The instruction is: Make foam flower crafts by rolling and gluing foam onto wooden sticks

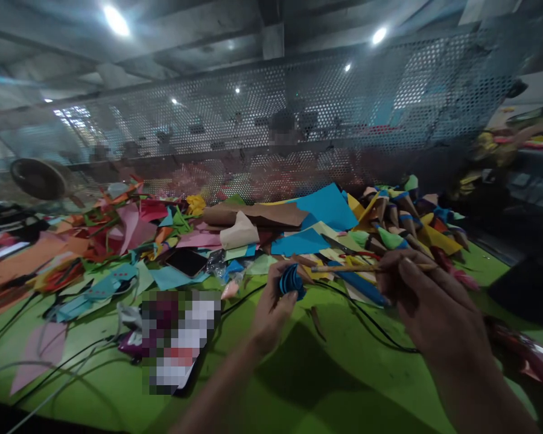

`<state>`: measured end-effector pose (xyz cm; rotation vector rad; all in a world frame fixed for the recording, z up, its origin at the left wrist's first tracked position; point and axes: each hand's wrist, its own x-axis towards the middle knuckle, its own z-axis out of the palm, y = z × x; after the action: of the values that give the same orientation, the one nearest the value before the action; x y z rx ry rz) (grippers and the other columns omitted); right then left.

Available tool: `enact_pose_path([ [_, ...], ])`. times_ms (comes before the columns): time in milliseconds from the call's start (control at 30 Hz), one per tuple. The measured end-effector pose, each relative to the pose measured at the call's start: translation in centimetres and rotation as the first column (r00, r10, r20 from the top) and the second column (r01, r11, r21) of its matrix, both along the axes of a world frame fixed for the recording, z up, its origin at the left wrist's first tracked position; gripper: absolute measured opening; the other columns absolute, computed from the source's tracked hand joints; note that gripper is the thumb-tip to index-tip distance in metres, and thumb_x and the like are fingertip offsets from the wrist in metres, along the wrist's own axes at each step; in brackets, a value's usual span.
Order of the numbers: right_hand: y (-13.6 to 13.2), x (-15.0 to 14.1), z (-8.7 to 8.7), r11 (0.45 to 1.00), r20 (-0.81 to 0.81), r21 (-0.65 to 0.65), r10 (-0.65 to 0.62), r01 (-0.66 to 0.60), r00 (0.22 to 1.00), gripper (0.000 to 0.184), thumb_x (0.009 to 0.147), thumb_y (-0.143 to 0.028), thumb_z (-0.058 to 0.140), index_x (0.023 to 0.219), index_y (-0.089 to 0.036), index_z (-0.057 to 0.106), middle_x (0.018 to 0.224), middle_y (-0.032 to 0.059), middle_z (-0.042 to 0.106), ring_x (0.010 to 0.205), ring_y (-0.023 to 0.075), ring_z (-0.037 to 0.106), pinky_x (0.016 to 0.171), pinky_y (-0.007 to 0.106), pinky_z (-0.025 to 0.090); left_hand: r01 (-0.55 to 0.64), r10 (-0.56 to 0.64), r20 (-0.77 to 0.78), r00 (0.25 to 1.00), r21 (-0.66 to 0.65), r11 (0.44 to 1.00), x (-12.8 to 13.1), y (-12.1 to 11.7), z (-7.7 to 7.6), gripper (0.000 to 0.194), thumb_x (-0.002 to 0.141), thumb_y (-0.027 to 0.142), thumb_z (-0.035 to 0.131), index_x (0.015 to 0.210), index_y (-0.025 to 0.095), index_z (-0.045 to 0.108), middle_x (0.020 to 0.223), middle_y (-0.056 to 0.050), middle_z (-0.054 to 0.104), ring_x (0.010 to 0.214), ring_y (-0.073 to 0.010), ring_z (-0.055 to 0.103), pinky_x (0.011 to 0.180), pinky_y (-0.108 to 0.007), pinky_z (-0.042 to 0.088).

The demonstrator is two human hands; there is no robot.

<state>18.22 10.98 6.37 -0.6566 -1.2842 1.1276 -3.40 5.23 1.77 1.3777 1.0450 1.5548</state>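
At far left, orange and pink paper scraps [40, 253] cover the green tabletop [230, 398], their edges creased and uneven. A pixelated patch hides most of a phone-like slab [181, 355], so any writing there is unreadable. Behind it lies a dark smartphone [187, 262], glossy and unmarked. The left hand [271, 313] pinches a rolled blue paper piece [291, 281], ridged in layers, between thumb and fingers, above the table and a black cable [366, 325]. Beyond, brown paper [262, 215] and flat blue sheets [328, 208] lie before a perforated metal screen [235, 138]. The right hand [411, 283] grips a thin wooden stick [344, 269], its fingers curled around it, the tip pointing toward the blue piece. Behind that hand, cone-shaped brown paper pieces [396, 214] with blue and green ends are heaped.
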Motion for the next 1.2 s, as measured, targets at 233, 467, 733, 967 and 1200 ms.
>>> enact_pose_path([
  [233,-0.7,-0.1,-0.3,0.997,0.102,0.017,0.073,-0.075,0.992,0.02,0.091,-0.041,0.065,0.087,-0.022,0.07,0.063,0.0011,0.057,0.055,0.0136,0.054,0.045,0.022,0.043,-0.039,0.039,-0.019,0.999,0.0,0.999,0.0,0.1,-0.1,0.043,0.087,0.047,0.057,0.123,0.025,0.052,0.114,-0.006,0.063,0.105,-0.0251,0.056,0.09,-0.036,0.046],
  [467,-0.8,-0.6,-0.6,0.993,0.089,-0.01,0.115,-0.115,0.989,0.021,0.09,-0.041,0.067,0.087,-0.021,0.071,0.066,0.0014,0.059,0.058,0.0133,0.056,0.044,0.02,0.043,-0.019,0.019,-0.035,0.999,0.009,1.0,-0.1,0.2,-0.8,0.043,0.088,0.047,0.056,0.125,0.025,0.051,0.117,-0.006,0.062,0.108,-0.0249,0.055,0.094,-0.037,0.044],
  [733,0.2,-0.2,-0.9,0.998,0.026,0.018,0.053,-0.054,0.998,0.011,0.085,-0.032,0.074,0.093,-0.025,0.073,0.071,-0.0001,0.061,0.06,0.0115,0.056,0.049,0.02,0.046,-0.045,0.045,-0.04,0.998,0.0,0.999,-0.2,0.2,-0.7,0.041,0.088,0.044,0.055,0.123,0.025,0.05,0.115,-0.006,0.059,0.106,-0.0248,0.053,0.094,-0.037,0.043],
  [967,0.8,0.6,-1.3,0.991,0.133,0.096,-0.108,0.095,0.985,0.014,0.085,-0.04,0.073,0.095,-0.03,0.075,0.106,0.0029,0.069,0.1,0.0227,0.064,0.085,0.036,0.056,-0.034,0.034,-0.024,0.999,-0.009,0.999,-0.2,0.2,-0.5,0.045,0.087,0.042,0.056,0.127,0.024,0.048,0.119,-0.008,0.059,0.108,-0.0258,0.054,0.096,-0.037,0.043],
  [1200,0.7,0.8,-0.6,0.998,0.156,-0.056,0.002,0.007,0.988,0.044,0.08,-0.033,0.078,0.123,-0.033,0.067,0.078,-0.0007,0.068,0.071,0.0173,0.065,0.061,0.026,0.055,-0.021,0.021,0.0,1.0,-0.032,0.999,0.0,0.1,-0.5,0.045,0.087,0.043,0.057,0.127,0.023,0.049,0.121,-0.007,0.06,0.111,-0.0255,0.054,0.096,-0.036,0.044],
])
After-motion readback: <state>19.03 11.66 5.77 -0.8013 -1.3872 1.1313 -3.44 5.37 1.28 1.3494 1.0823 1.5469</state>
